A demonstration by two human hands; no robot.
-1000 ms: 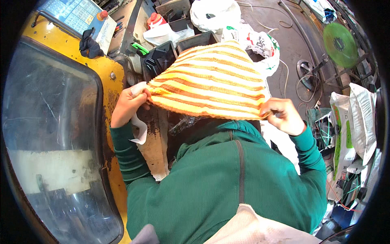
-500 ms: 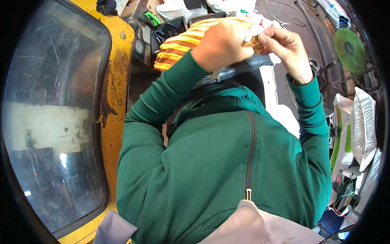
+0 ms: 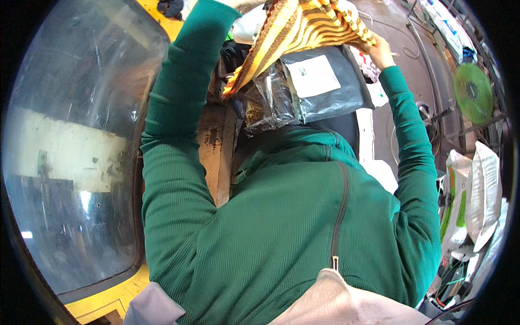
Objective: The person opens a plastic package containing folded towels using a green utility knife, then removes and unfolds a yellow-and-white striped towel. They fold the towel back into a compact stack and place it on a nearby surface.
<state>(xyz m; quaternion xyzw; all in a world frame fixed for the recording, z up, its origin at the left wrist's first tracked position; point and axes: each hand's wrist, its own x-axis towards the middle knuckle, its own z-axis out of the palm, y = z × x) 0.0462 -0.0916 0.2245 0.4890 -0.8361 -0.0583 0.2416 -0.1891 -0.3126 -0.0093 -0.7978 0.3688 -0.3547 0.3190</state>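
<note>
My right hand (image 3: pixel 380 53) is closed on a corner of a yellow, orange and brown striped cloth (image 3: pixel 319 32), which is lifted and spread at the top of the view. Only a sliver of my left hand (image 3: pixel 246 4) shows at the upper edge, beyond its green sleeve, so its fingers are hidden. Under the cloth, in front of my body, lies a black plastic mailing bag (image 3: pixel 336 100) with a white label (image 3: pixel 312 76). Beside it on the left is a crinkled clear plastic bag (image 3: pixel 271 103) with something golden-brown inside.
At my left stands a worn yellow frame with a large dark window (image 3: pixel 86 162). A brown board (image 3: pixel 214 149) lies below my left arm. On the right are a green round disc (image 3: pixel 473 93), white sacks (image 3: pixel 482 195) and loose hoses.
My hands have parted from the small golden thing between them, which no longer shows there. The striped cloth has been raised and spread, uncovering the black mailing bag; my left arm reaches farther up.
</note>
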